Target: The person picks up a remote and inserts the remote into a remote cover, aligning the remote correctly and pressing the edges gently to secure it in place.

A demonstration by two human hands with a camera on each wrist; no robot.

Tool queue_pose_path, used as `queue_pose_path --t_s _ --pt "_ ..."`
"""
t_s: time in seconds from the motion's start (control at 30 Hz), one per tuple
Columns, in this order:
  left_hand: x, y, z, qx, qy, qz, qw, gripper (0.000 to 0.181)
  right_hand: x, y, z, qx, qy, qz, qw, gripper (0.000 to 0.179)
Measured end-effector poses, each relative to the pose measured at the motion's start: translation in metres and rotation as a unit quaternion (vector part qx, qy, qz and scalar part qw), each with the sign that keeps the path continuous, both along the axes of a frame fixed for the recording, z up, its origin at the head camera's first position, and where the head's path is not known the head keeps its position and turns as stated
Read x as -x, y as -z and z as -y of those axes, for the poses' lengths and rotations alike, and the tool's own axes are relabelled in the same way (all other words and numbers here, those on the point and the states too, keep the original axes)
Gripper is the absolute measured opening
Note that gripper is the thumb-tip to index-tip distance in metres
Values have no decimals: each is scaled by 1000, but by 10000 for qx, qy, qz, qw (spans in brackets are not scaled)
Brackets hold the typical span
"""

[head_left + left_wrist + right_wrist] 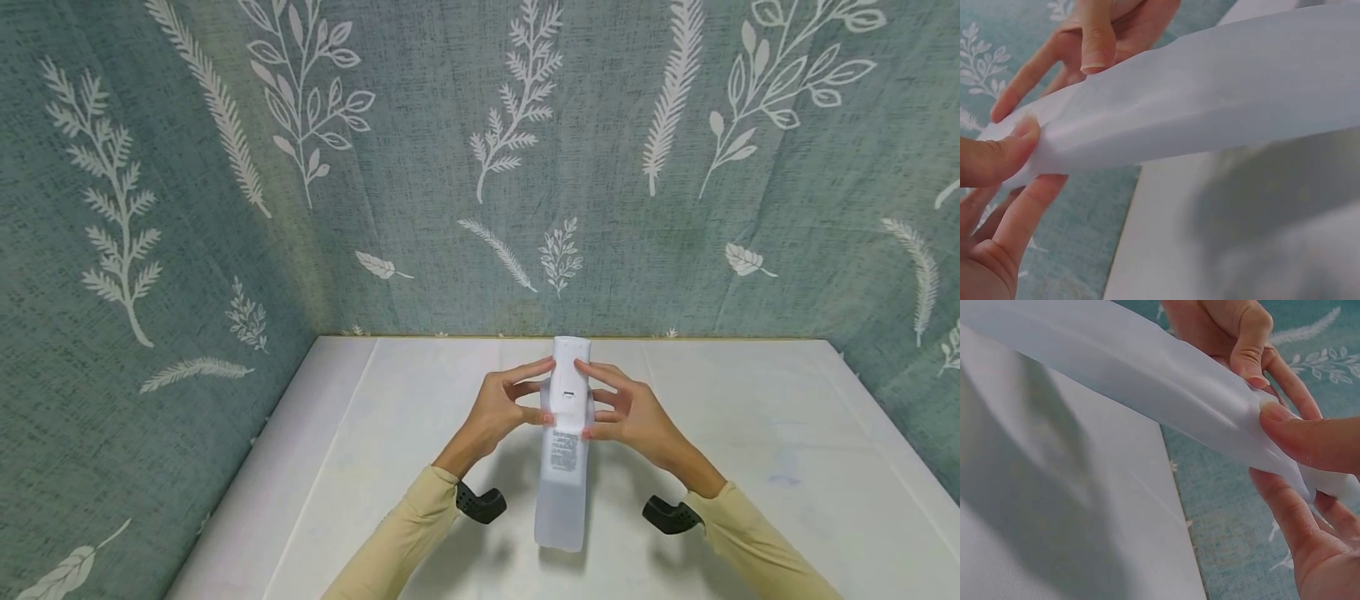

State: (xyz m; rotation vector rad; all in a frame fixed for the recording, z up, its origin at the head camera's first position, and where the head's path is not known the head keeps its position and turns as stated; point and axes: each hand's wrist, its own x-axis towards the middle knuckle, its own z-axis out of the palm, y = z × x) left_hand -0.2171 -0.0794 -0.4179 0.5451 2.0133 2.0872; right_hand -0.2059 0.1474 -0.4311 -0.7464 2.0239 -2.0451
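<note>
A white remote control [572, 367], its back with a battery cover and printed label facing me, stands partly inside a translucent plastic sleeve [561, 512]. Its top end sticks out beyond the sleeve's mouth, and the sleeve's lower part hangs flat below the label. From the left side my left hand [495, 412] pinches remote and sleeve near the mouth, thumb on the near face. My right hand [637, 417] grips the same stretch from the right, thumb opposite the left one. In the left wrist view the sleeve [1210, 94] runs long and smooth from between both hands.
Below the hands is a white table [375, 467], with shadows of the arms on it. A green leaf-patterned cloth [420, 167] hangs behind and along the left. Black devices [480, 504] are strapped at both wrists.
</note>
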Motion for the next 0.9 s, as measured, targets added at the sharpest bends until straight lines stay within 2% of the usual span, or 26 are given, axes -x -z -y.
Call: queue_pose_path --t_s 0.63,0.9 --pt "2 -1 -2 -14 132 102 9999 73 -4 -1 -2 95 46 119 9999 87" --pt "1 -2 -2 -78 126 3 9999 71 -4 -2 -2 129 46 39 9999 86"
